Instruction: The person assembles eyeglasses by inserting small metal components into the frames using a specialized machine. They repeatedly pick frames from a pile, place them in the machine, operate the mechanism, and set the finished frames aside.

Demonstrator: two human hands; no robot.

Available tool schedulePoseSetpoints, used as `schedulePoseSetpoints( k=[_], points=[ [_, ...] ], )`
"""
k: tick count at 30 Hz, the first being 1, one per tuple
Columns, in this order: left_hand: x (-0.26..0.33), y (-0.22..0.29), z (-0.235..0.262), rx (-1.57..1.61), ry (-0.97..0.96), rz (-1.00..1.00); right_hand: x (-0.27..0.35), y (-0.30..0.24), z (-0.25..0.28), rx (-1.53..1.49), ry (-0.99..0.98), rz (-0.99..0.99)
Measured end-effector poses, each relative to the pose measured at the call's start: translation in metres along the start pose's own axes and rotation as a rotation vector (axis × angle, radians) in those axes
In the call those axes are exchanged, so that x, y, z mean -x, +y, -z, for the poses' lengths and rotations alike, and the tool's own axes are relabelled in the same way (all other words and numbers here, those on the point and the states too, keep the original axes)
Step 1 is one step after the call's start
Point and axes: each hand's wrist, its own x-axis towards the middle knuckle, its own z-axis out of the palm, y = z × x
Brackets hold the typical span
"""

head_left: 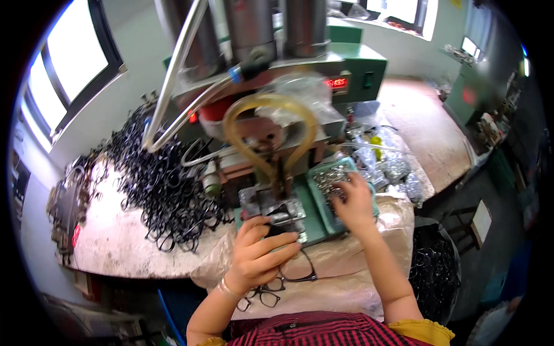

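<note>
My left hand (259,256) is closed on a black eyeglass frame (315,271) at the front of the machine's metal fixture (271,203). One rim of the frame shows below my fingers; the rest is hidden by the hand and the fixture. My right hand (354,206) reaches into a green tray (327,216) of small silvery metal parts (330,177). Its fingers are curved with a gap between thumb and forefinger, and nothing shows between them. Another eyeglass frame (269,299) lies below my left wrist, close to my body.
A large heap of black eyeglass frames (167,190) covers the table's left side. The machine's cylinders (248,29) and a yellowish tube (311,124) rise ahead. Plastic bags of parts (395,167) lie right of the tray. A bin of dark frames (433,265) stands at lower right.
</note>
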Motion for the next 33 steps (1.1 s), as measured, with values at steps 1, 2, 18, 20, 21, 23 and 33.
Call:
schedulePoseSetpoints(
  k=[1, 2, 18, 20, 21, 23, 33],
  points=[
    [-0.002, -0.004, 0.000, 0.006, -0.017, -0.019, 0.002, 0.019, -0.004, 0.041, 0.034, -0.010],
    [-0.004, -0.005, 0.002, 0.048, -0.037, -0.026, 0.005, 0.030, -0.005, 0.073, 0.033, 0.016],
    [0.059, -0.068, 0.070, -0.661, 0.208, 0.668, 0.022, 0.013, -0.022, -0.618, 0.347, -0.283],
    [0.052, -0.097, 0.078, -0.898, -0.185, 0.448, 0.010, 0.018, -0.033, -0.793, 0.364, -0.440],
    [0.065, -0.111, 0.089, -1.015, -0.382, 0.315, 0.009, 0.009, -0.041, -0.859, 0.417, -0.373],
    [0.114, -0.176, 0.069, -1.034, -0.407, 0.319, 0.005, 0.007, -0.037, -0.830, 0.372, -0.325],
    [0.090, -0.152, 0.065, -0.673, 0.041, 0.430, -0.013, 0.009, -0.042, -0.624, 0.356, -0.174]
  ],
)
